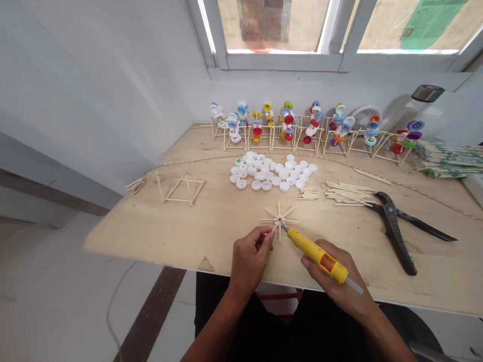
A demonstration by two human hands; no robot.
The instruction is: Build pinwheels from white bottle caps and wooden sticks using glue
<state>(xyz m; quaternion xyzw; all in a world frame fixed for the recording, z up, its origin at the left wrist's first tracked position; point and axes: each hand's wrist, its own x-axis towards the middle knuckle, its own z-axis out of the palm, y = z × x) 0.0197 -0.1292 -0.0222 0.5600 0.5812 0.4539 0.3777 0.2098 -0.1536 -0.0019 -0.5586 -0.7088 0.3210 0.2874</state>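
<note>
Near the front edge of the wooden table lies a star of thin wooden sticks (279, 207), its spokes meeting in the middle. My left hand (251, 254) pinches one pale stick (274, 229) that points at the star's centre. In my right hand (341, 276) is a yellow glue gun (311, 249), its metal nozzle at the hub of the star. A clear glue stick (355, 286) juts from the gun's back end. Whether the nozzle touches the hub, I cannot tell.
White bottle caps (266, 176) lie behind the star. Short sticks (308, 194), longer sticks (349, 193) and black pliers (394, 226) are to the right. A stick frame (181, 191) stands left. Coloured cap wheels (289, 119) line the back, beside a small fan (365, 116) and a bottle (418, 103).
</note>
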